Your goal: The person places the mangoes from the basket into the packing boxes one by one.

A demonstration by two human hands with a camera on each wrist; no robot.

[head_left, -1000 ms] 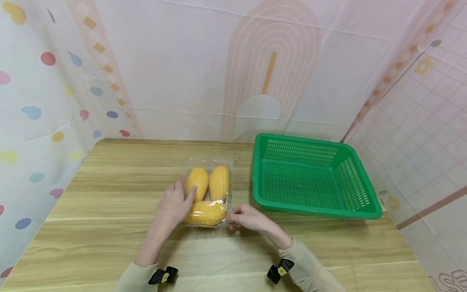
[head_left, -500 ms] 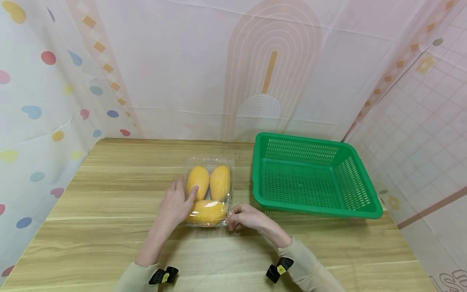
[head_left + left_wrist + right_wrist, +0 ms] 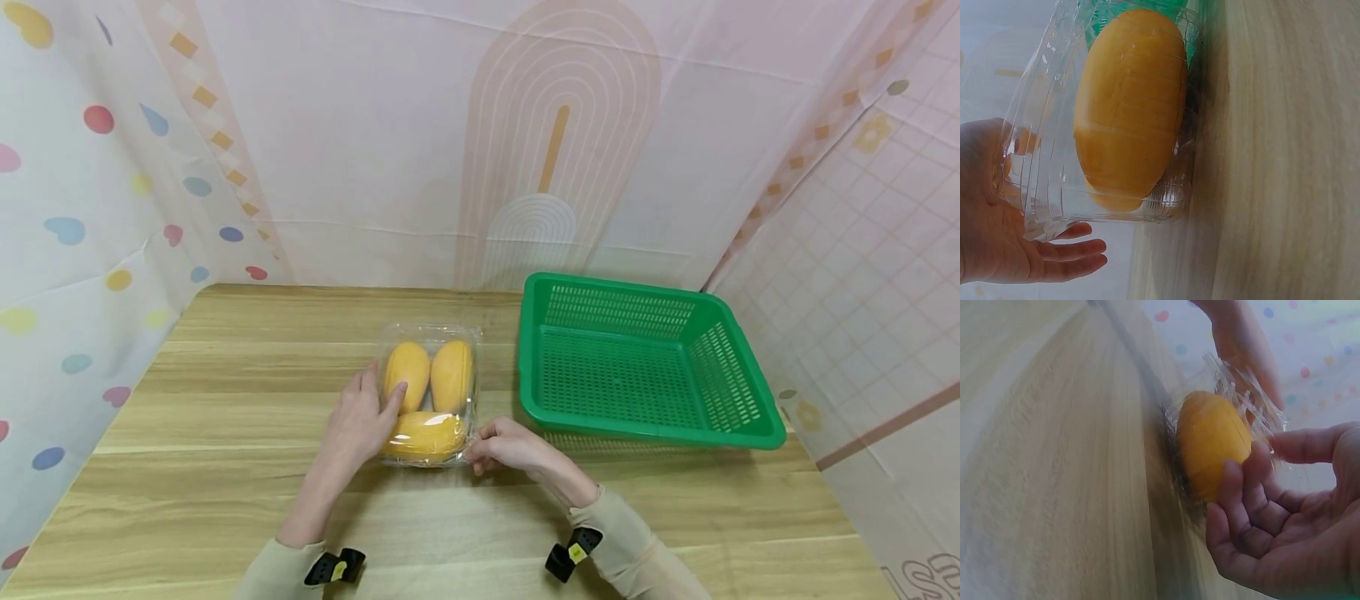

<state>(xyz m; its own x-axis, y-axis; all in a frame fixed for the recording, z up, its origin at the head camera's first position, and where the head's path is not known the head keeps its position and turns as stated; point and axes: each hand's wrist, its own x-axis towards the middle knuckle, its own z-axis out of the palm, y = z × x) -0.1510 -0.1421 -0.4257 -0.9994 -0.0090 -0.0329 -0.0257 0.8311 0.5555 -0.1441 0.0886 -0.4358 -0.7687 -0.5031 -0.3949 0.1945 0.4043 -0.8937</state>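
Note:
A clear plastic box (image 3: 429, 330) with three yellow mangoes (image 3: 451, 375) lies on the table. Two mangoes stand side by side at the far end, and one lies crosswise at the near end. My left hand (image 3: 358, 417) rests on the box's left side, thumb over the top and fingers fairly straight along the edge. At the near right corner, my right hand (image 3: 513, 446) pinches the plastic rim between thumb and forefinger. In the right wrist view its other fingers (image 3: 1233, 487) are curled beside the near mangoes' end. The left wrist view shows one mango (image 3: 1132, 106) through the clear wall.
A green perforated plastic basket (image 3: 652, 433) stands to the right of the box with nothing in it. The wooden table (image 3: 225, 400) meets patterned cloth (image 3: 360, 167) at the back and sides. Black wrist devices (image 3: 335, 567) sit on both sleeves.
The box shifted very slightly between one second and half a second ago. Both hands keep nearly the same place and hold.

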